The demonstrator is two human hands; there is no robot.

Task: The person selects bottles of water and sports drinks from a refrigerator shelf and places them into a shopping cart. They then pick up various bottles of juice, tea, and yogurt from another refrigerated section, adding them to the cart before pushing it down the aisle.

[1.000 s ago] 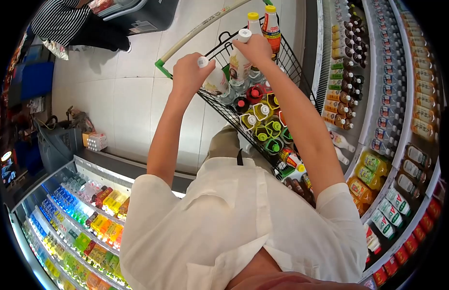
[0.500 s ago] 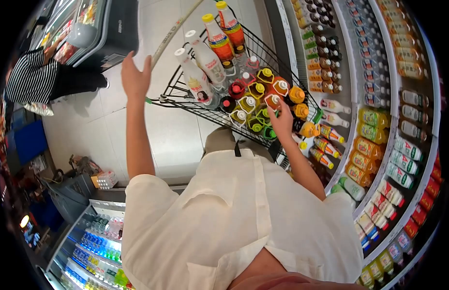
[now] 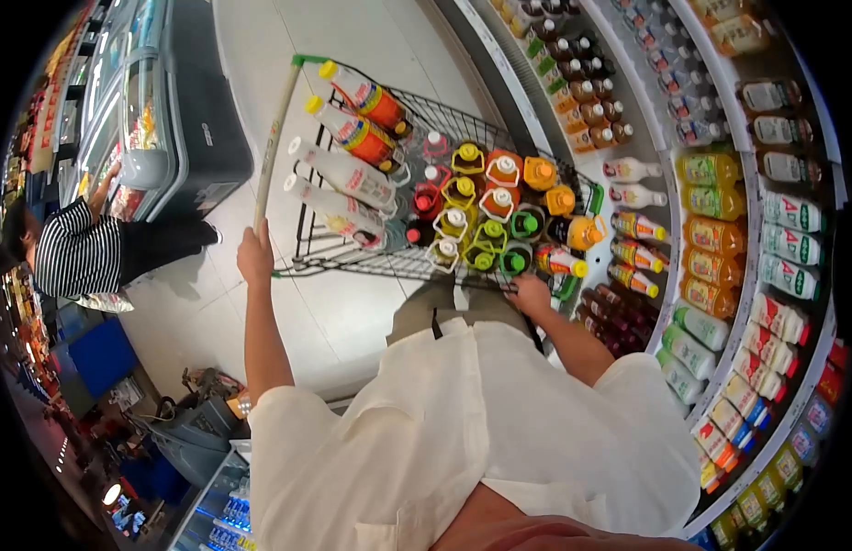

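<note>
A black wire shopping cart with green corner pieces stands before me, packed with drink bottles. My left hand is closed around the near end of its pale handle bar. At the cart's near side my right hand has its fingers curled on the wire rim, partly hidden. Just beyond those fingers lies an orange-labelled bottle with a yellow cap. Tall white bottles and orange-red labelled bottles lean by the handle. Several bottles with loop-handled caps fill the middle.
Shelves of drinks curve along the right. At the left, a person in a striped shirt reaches into a grey chest freezer. Pale floor tiles lie between. A glass-fronted drinks cooler stands at lower left.
My left hand, spread beside the handle before, has closed on it. My right hand has left the bottle tops and come down to the cart's near rim. The cart's angle in view has shifted.
</note>
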